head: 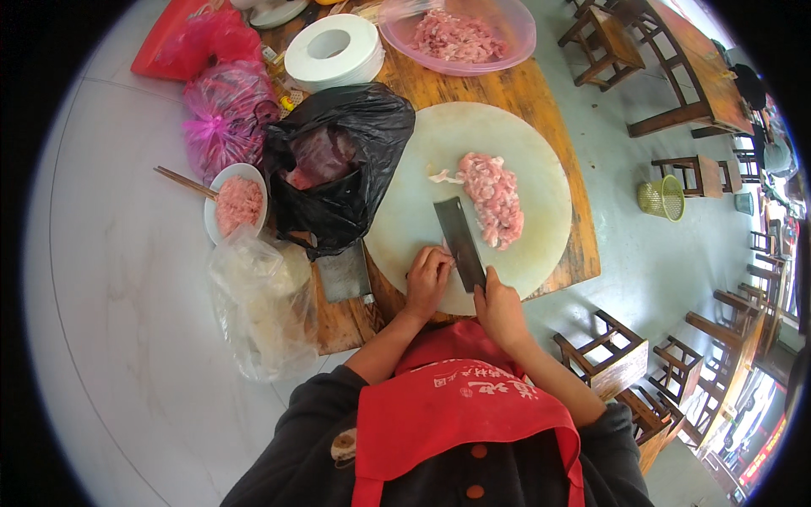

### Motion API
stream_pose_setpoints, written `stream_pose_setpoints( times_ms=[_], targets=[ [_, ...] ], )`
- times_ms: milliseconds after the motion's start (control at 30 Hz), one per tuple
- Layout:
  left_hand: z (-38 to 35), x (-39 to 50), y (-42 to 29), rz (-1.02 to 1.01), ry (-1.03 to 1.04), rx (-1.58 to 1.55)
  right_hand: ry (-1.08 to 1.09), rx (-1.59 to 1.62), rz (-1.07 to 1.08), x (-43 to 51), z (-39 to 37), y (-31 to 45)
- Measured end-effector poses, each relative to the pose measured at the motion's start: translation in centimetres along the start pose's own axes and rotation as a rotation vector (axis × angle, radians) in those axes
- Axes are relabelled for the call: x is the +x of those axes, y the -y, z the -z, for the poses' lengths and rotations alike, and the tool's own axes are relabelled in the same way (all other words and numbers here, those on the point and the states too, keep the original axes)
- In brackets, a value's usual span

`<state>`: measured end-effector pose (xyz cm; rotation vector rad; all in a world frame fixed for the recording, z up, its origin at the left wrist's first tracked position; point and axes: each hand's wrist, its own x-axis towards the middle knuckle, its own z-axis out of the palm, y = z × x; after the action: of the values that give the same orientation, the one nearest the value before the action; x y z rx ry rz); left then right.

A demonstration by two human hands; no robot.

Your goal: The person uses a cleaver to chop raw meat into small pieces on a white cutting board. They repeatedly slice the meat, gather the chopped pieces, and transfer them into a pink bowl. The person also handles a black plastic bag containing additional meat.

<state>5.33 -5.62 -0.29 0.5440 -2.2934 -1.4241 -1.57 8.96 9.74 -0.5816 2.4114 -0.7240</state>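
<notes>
My right hand [502,308] grips the handle of a dark-bladed Chinese cleaver [461,237], whose blade stands over the round pale cutting board [405,184]. Close against the blade's left side, the curled fingers of my left hand [429,277] press on a small piece of raw meat [449,252], mostly hidden under the fingertips. A pile of chopped raw meat [492,203] lies on the board to the right of the blade, with a pale strip trailing from its upper left.
Left of the board lie an open black plastic bag [380,133] with raw meat inside, a second cleaver [344,274], a clear plastic bag [260,310], and a bowl of minced meat [238,206] with chopsticks. Behind stand stacked white ring-shaped rolls [334,54] and a pink basin [437,65] of meat.
</notes>
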Motion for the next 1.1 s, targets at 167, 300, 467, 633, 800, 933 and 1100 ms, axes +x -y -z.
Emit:
stream_pose_setpoints(
  times_ms=[167, 300, 467, 633, 800, 933, 1100],
  targets=[
    [-0.2, 0.0, -0.2, 0.048, -0.003, -0.08, -0.135, 0.052, 0.122, 7.5, -1.6, 1.2],
    [-0.1, 0.1, -0.1, -0.045, -0.042, 0.071, -0.15, 0.133, 0.111, 7.5, -0.6, 1.3],
    [-0.4, -0.1, -0.2, -0.008, -0.047, 0.058, -0.002, 0.062, 0.024, 0.9, 1.3, 0.0],
    [-0.2, 0.1, -0.3, -0.01, -0.016, 0.104, -0.005, 0.081, -0.005, 0.6, 0.2, -0.6],
    [0.2, 0.2, -0.3, -0.052, -0.014, 0.088, -0.047, 0.114, 0.005, 1.9, -0.5, -0.5],
    [0.0, 0.1, -0.3, -0.021, -0.01, 0.067, -0.084, 0.13, 0.041, 4.1, -1.1, 0.0],
    [0.1, 0.2, -0.5, -0.058, 0.001, 0.092, -0.197, 0.113, 0.171, 7.6, -1.6, -0.1]
  ],
)
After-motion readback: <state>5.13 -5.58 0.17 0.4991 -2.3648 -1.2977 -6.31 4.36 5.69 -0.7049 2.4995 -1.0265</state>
